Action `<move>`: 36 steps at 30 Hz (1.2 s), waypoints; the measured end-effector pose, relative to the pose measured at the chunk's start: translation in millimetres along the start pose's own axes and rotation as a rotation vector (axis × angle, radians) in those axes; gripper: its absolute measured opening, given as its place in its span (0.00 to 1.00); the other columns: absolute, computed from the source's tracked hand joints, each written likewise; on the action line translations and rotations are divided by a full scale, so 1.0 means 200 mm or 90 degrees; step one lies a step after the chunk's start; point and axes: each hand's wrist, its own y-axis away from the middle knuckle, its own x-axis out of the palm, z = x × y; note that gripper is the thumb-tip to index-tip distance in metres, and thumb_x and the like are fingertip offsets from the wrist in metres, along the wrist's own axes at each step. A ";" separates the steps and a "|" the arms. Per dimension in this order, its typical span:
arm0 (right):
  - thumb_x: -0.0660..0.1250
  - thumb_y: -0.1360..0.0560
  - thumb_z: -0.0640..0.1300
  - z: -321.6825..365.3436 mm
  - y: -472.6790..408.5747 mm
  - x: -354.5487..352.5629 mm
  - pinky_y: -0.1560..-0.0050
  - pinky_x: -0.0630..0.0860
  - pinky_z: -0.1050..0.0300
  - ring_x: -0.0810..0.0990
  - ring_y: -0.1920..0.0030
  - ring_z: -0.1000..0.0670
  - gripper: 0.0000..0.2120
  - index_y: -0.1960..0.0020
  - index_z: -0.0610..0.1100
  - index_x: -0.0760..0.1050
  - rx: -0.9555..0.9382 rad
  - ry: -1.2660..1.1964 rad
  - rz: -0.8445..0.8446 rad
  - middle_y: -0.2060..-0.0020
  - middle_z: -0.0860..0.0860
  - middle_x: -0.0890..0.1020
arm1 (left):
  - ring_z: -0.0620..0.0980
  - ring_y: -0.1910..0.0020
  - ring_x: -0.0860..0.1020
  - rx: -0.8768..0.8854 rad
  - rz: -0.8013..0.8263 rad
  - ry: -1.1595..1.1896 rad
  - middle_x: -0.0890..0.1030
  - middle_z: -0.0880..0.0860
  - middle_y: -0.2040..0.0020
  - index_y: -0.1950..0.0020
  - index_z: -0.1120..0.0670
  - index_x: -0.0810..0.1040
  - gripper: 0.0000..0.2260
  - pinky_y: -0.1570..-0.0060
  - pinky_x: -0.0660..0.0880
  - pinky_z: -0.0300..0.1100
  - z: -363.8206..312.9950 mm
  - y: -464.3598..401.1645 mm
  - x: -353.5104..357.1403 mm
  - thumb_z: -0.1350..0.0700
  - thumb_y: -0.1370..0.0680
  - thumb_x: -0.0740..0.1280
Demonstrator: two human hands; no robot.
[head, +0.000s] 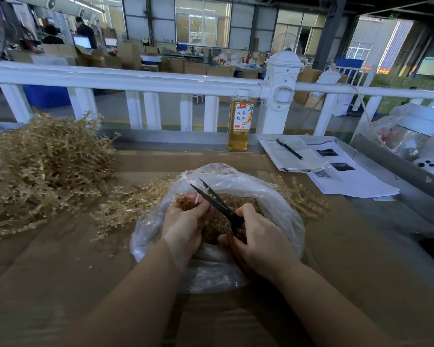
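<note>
My right hand point(261, 236) grips the orange handles of black scissors point(217, 201), whose blades stand apart and point up to the left. My left hand point(186, 221), in a thin clear glove, pinches a small pale stem piece point(197, 198) right beside the blades. Both hands hover over an open clear plastic bag point(238, 181) that holds several small golden plastic bits. The bag lies on a brown cardboard-covered table point(73, 259).
A big heap of golden plastic sprigs point(40, 166) lies at the left, and more sprigs point(125, 209) sit beside the bag. A bottle of yellow drink point(239, 123), a notebook with a pen point(290, 149), printed sheets point(348, 179) and a white railing point(135, 80) are behind.
</note>
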 end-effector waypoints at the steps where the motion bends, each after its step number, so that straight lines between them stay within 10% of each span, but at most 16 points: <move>1: 0.63 0.28 0.67 0.00 0.00 0.00 0.55 0.67 0.61 0.75 0.51 0.55 0.23 0.43 0.53 0.64 0.003 -0.003 -0.002 0.50 0.56 0.76 | 0.52 0.62 0.81 0.000 -0.002 0.004 0.78 0.59 0.58 0.48 0.60 0.71 0.11 0.66 0.80 0.36 0.00 0.00 0.00 0.74 0.25 0.62; 33: 0.63 0.25 0.62 0.01 -0.02 -0.01 0.67 0.65 0.71 0.73 0.64 0.60 0.17 0.48 0.52 0.63 -0.027 0.009 0.001 0.60 0.57 0.75 | 0.52 0.62 0.82 -0.081 0.019 0.014 0.82 0.57 0.56 0.52 0.61 0.79 0.06 0.61 0.80 0.42 -0.01 -0.02 -0.03 0.68 0.25 0.64; 36: 0.63 0.26 0.62 0.01 -0.01 -0.02 0.65 0.66 0.71 0.75 0.62 0.58 0.17 0.48 0.52 0.63 -0.034 0.008 0.001 0.60 0.57 0.76 | 0.54 0.54 0.82 -0.086 -0.001 0.016 0.83 0.58 0.54 0.51 0.60 0.79 0.04 0.49 0.79 0.48 -0.01 -0.03 -0.03 0.65 0.24 0.66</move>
